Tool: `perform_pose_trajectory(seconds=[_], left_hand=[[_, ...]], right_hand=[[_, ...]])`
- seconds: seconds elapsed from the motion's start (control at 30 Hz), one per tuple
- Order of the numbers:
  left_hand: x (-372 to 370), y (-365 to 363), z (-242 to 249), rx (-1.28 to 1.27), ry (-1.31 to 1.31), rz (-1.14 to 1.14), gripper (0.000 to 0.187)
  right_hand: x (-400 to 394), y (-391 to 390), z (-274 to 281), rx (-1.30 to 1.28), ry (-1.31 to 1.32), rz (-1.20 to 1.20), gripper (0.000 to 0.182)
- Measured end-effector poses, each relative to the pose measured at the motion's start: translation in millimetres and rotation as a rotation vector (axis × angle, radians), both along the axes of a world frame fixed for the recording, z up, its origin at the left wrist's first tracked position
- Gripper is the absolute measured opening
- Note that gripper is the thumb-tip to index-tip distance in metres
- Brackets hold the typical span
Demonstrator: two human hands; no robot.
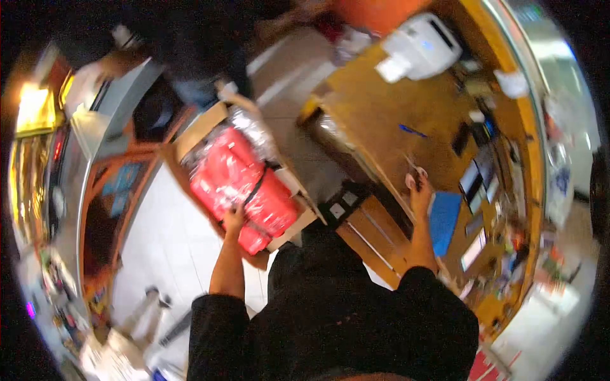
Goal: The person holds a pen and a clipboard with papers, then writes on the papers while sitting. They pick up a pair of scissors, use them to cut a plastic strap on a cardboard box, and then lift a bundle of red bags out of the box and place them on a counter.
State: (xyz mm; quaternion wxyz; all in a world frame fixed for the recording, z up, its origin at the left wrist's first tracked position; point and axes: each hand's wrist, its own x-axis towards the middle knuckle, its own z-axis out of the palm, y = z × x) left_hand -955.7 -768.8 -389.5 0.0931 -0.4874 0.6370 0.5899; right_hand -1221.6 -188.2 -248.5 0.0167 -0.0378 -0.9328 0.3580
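A red bundle in shiny clear plastic [219,171] lies in an open cardboard box [202,131], with a dark strap [258,184] across it. My left hand [234,220] is on the bundle near the strap's lower end, its fingers closed against the wrapping; blur hides the exact grip. Above the desk's near edge, my right hand [420,193] is closed around the handles of a pair of scissors [416,174], whose blades point away from me. A blue flat sheet or folder [446,222] lies on the desk just right of that hand.
The wooden desk [375,105] holds a white printer-like machine [422,47], a blue pen [412,131] and scattered small items. A person in dark clothing [190,38] stands beyond the box. An orange-brown framed cabinet [121,155] is at left, above white floor tiles [166,238].
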Motion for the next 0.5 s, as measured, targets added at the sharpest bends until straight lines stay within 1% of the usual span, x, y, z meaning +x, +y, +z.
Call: perform_pose_trajectory(seconds=[0.03,0.07,0.1,0.17,0.2,0.27,0.3,0.33,0.37,0.4,0.43,0.47,0.5], left_hand=[[10,-5,-26,-0.171,-0.143,-0.095,0.051],[15,-9,-43,-0.223,-0.183,-0.154,0.055],[10,-2,-26,-0.289,-0.142,-0.128,0.053],[-9,9,23,-0.243,-0.121,-0.058,0.049],[-14,11,34,-0.226,-0.092,-0.034,0.048],[-8,10,8,-0.209,-0.089,0.017,0.047],[-4,13,-2,-0.190,-0.093,0.037,0.045],[-3,15,2,-0.187,-0.090,0.066,0.045],[-7,17,10,-0.204,-0.088,0.075,0.045],[-9,19,18,-0.220,-0.088,0.079,0.045],[-7,21,8,-0.297,-0.088,0.066,0.044],[-8,22,19,-0.298,-0.085,0.085,0.044],[-11,23,48,-0.269,-0.057,0.060,0.044]], right_hand=[[-6,8,-5,-0.023,-0.064,0.025,0.044],[-15,15,-10,-0.040,-0.124,0.047,0.046],[-30,32,-16,0.088,-0.214,0.101,0.042],[-39,38,-11,0.290,-0.289,0.168,0.033],[-41,36,-1,0.355,-0.282,0.186,0.029],[-46,35,7,0.318,-0.399,0.318,0.023],[-47,46,1,0.330,-0.393,0.347,0.023],[-48,63,-18,0.120,-0.437,0.277,0.024],[-54,52,-18,-0.093,-0.484,0.203,0.027],[-55,45,-15,-0.086,-0.481,0.225,0.027],[-44,20,5,-0.291,-0.537,0.251,0.029],[-35,-15,29,-0.497,-0.592,0.275,0.031],[-38,-40,39,-0.540,-0.708,0.244,0.032]])
